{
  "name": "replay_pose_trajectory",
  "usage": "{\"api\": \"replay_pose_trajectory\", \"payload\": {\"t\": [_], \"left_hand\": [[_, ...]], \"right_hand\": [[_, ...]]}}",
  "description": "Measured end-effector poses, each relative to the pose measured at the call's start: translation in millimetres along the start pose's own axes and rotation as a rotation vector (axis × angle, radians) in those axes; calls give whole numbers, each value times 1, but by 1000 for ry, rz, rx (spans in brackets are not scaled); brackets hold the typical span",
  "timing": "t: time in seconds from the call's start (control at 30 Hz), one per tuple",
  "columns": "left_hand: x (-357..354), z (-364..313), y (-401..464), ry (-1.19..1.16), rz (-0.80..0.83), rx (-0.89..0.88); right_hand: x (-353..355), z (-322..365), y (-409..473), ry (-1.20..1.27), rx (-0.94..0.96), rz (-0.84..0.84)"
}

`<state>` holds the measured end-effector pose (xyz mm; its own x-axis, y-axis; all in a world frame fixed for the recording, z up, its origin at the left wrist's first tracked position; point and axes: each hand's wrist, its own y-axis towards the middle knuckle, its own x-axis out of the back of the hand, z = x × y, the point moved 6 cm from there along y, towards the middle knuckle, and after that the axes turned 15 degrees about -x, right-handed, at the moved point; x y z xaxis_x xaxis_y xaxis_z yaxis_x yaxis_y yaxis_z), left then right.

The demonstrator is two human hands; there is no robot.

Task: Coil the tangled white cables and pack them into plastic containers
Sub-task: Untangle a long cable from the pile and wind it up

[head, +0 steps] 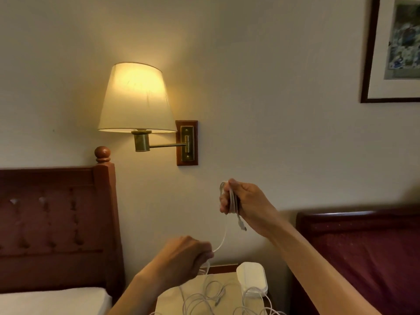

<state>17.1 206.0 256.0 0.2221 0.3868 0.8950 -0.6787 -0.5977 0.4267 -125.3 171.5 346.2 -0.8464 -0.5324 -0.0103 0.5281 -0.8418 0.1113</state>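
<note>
My right hand point(245, 205) is raised in front of the wall, fingers curled round a small bundle of white cable point(233, 202) wound in several flat loops. The bundle's long axis runs nearly upright, and a short tail with a connector point(242, 225) hangs from its lower end, pointing down and slightly right. From the bundle one strand curves down and left to my left hand point(185, 255), which pinches it between curled fingers, just above the desk point(168, 298). More tangled white cables point(204, 296) lie loose across the desk in overlapping loops with no single direction. A white plastic container point(251, 278) with rounded corners sits at the desk's back right, near the tangle.
</note>
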Motion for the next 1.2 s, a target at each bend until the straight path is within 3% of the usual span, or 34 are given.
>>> {"api": "replay_pose_trajectory", "payload": {"t": [0.2, 0.43, 0.57, 0.7, 0.83, 0.97, 1.03, 1.1, 1.17, 1.2], "left_hand": [[62, -31, 12, 213, -264, -134], [85, -18, 17, 386, -403, -105], [85, 0, 20, 268, -448, -58], [76, 19, 22, -72, -534, -55], [57, 45, 10, -323, -602, 25], [18, 75, -18, -327, -631, 187], [1, 79, -32, -248, -554, 313], [-14, 59, -31, -212, -258, 363], [-19, 22, -16, -138, 50, 233], [-14, 2, -7, -121, 116, 135]], "right_hand": [[-10, -19, 5, -403, 126, -114], [-17, -34, -2, -472, 103, -52], [-20, -40, -7, -212, -77, 27], [-24, -33, -16, 101, -228, 217], [-16, -16, -20, 319, -239, 315], [-5, -1, -20, 441, -200, 294], [4, 5, -18, 454, -166, 237], [10, 6, -13, 376, -138, 156], [11, 3, -6, 260, -104, 71], [10, 0, -3, 164, -75, 19]]}}
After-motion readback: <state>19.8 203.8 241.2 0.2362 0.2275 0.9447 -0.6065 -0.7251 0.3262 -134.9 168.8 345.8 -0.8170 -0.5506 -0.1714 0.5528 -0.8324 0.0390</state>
